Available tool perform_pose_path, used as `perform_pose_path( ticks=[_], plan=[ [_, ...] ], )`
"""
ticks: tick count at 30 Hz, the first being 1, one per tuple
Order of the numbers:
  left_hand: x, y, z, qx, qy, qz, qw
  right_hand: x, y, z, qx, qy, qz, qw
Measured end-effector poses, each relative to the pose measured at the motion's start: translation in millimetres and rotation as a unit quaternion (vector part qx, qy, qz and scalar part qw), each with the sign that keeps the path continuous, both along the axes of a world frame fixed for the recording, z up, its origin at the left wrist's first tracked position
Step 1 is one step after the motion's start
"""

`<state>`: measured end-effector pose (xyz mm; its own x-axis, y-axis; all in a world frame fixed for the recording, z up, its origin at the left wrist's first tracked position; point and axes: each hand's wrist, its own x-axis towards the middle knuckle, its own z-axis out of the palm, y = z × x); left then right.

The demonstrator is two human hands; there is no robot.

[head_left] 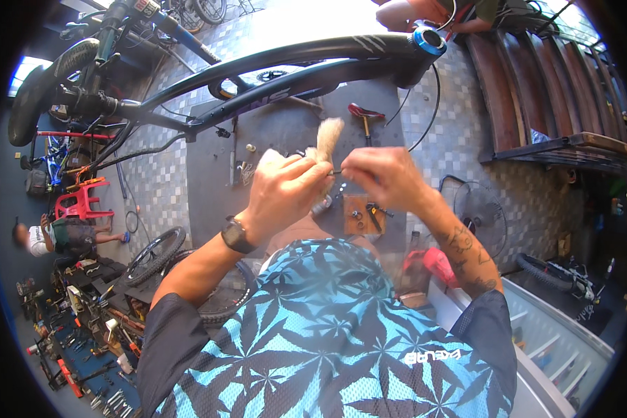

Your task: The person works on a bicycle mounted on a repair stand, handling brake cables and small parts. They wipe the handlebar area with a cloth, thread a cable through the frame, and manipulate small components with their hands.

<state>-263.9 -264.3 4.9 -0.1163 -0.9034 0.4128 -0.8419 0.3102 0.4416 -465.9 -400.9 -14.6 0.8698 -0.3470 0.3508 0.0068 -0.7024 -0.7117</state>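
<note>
My left hand is closed around a bunched, pale beige rag, whose frayed end sticks up above the fingers. Close on its right, my right hand is closed in a pinch. A short bit of something thin and dark shows in the gap between the two hands; its ends are hidden by the fingers. Beyond both hands, a black bicycle frame stretches across, raised above the floor, with a blue ring at its head tube. A dark cable hangs from that end.
A dark mat lies below, with a saddle on its post and a brown board holding small parts. Wheels and many tools are at left, near a red chair and a person. A wooden slatted bench stands right.
</note>
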Motion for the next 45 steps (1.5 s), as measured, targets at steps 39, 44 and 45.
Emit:
perform_pose_path(
  ticks=[39,44,45],
  plan=[
    [-83,18,5,0.258,0.333,-0.007,0.907,-62,88,-31,-0.228,-0.046,-0.369,0.9],
    [-66,15,9,0.395,0.432,-0.042,0.809,-84,58,-26,-0.163,-0.099,-0.364,0.912],
    [-59,19,9,0.421,0.496,-0.023,0.759,-87,55,-25,-0.164,-0.098,-0.369,0.91]
  ],
)
